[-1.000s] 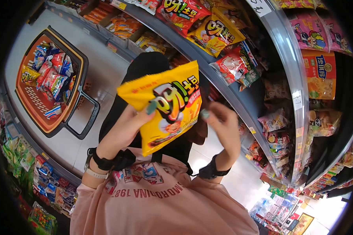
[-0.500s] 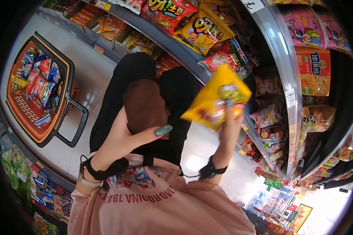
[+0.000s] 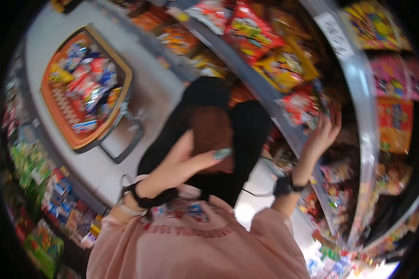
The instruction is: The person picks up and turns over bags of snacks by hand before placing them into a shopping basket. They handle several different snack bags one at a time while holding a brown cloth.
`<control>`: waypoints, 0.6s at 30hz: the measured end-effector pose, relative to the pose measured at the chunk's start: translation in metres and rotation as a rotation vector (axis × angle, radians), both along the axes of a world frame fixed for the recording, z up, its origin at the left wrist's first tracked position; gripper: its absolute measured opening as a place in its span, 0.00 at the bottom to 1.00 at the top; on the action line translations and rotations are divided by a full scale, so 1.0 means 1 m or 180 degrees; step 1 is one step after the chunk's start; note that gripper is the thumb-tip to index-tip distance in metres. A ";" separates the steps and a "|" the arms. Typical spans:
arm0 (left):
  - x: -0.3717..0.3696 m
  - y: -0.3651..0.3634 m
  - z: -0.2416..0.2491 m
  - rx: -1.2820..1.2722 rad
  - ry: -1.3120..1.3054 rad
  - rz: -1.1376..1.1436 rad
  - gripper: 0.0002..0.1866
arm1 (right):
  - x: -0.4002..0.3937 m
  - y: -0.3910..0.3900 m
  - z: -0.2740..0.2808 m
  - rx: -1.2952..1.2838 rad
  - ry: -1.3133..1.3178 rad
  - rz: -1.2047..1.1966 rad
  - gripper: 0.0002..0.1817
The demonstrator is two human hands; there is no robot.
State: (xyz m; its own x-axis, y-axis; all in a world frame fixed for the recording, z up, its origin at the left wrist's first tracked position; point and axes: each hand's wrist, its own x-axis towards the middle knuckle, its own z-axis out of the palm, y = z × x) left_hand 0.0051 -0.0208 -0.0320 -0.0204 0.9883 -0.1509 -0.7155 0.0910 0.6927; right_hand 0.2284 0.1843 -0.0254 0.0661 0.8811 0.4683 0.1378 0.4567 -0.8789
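By the red packet (image 3: 297,108), right hand (image 3: 323,131); left hand (image 3: 185,160) near thighs (image 3: 250,135).

Kinda packed shelf (image 3: 260,90) here: a red bag (image 3: 253,35) and a yellow bag (image 3: 286,69) side by side, then a second red bag (image 3: 298,108). Pale floor (image 3: 156,93) has an orange basket (image 3: 63,109) sitting on it.

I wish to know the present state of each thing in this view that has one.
Right hand: empty or holding, too blurred to tell
Left hand: thumb spread, grip unclear
Brown item: at the lap, partly covered by left thumb
Basket: on floor, open-topped, partly filled with packets
Basket handle: sticking out past rim
Yellow packet: on shelf
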 end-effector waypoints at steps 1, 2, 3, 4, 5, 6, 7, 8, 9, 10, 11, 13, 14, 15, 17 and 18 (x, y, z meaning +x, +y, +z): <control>-0.001 0.000 0.002 0.0129 -0.0001 -0.0006 0.20 | -0.010 -0.022 -0.008 -0.0278 0.0045 0.0488 0.23; -0.002 0.000 0.002 0.0243 0.0021 -0.0008 0.17 | -0.029 -0.047 -0.013 -0.0650 0.0198 0.0791 0.27; 0.003 -0.003 -0.014 0.0479 0.0709 0.0147 0.15 | -0.043 -0.070 -0.019 -0.0918 0.0160 0.1265 0.32; 0.006 -0.004 -0.029 0.0716 0.1394 0.0235 0.15 | -0.059 -0.093 -0.022 -0.1286 0.0277 0.1713 0.38; 0.006 0.001 -0.018 0.0972 0.1685 0.0367 0.16 | -0.069 -0.112 -0.026 -0.1472 0.0715 0.2096 0.38; 0.003 0.005 -0.007 0.1268 0.1946 0.0465 0.17 | -0.076 -0.130 -0.030 -0.1626 0.1125 0.2446 0.38; 0.001 0.007 -0.005 0.1370 0.2104 0.0162 0.18 | -0.072 -0.141 -0.041 -0.1685 0.1250 0.2525 0.38; -0.003 0.006 0.000 0.1481 0.2230 -0.0157 0.20 | -0.055 -0.144 -0.059 -0.2106 0.1090 0.2542 0.35; -0.012 0.004 0.008 0.1330 0.2799 -0.0579 0.16 | -0.037 -0.144 -0.081 -0.2510 0.0900 0.2548 0.32; -0.022 0.003 0.009 0.1281 0.2869 -0.0590 0.16 | -0.024 -0.142 -0.100 -0.2886 0.0686 0.2547 0.29; -0.032 0.002 0.010 0.0895 0.2913 -0.0296 0.13 | -0.033 -0.143 -0.099 -0.3248 0.0451 0.2542 0.26; -0.062 0.003 0.006 0.0289 0.2602 0.0668 0.10 | -0.042 -0.146 -0.092 -0.3168 0.1102 0.2382 0.27; -0.087 0.002 -0.005 0.0080 0.2245 0.1314 0.09 | -0.040 -0.146 -0.093 -0.3246 0.1403 0.2352 0.26; -0.126 0.000 -0.018 -0.0327 0.2492 0.1683 0.08 | -0.033 -0.143 -0.099 -0.3146 0.1428 0.2484 0.26; -0.222 -0.002 -0.069 -0.0445 0.3843 0.2687 0.11 | -0.017 -0.139 -0.107 -0.3299 0.1579 0.2208 0.26; -0.270 -0.003 -0.103 -0.0883 0.4054 0.3617 0.18 | -0.013 -0.136 -0.108 -0.3285 0.1512 0.2108 0.25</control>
